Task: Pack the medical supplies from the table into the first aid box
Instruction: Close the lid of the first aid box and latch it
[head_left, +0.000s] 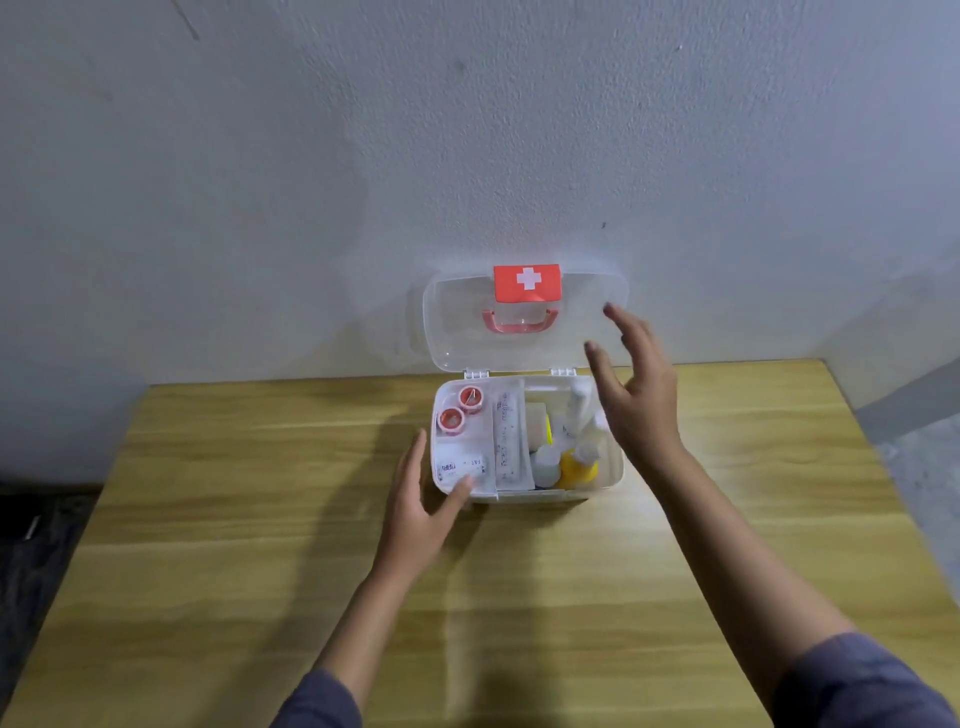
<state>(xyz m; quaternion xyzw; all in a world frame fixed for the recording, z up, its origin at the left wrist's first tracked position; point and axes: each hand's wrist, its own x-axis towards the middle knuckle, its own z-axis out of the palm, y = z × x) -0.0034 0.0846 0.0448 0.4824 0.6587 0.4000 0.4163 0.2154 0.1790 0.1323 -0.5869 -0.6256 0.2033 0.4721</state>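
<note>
A clear first aid box (613, 470) stands on the wooden table (260, 519) near the wall, its lid (457, 332) upright with a red cross label (527, 282) and a pink handle. Inside lie two red tape rolls (461, 408), a packaged syringe (506, 441), a small white packet (460, 465), white bottles (545, 462) and a yellow bottle (576, 470). My left hand (423, 506) is open, its fingertips touching the box's front left corner. My right hand (636, 384) hovers open above the box's right side, close to the lid's edge, holding nothing.
A pale plaster wall rises straight behind the box. The table's right edge runs close to a grey floor strip (904, 415). Dark floor lies beyond the left edge.
</note>
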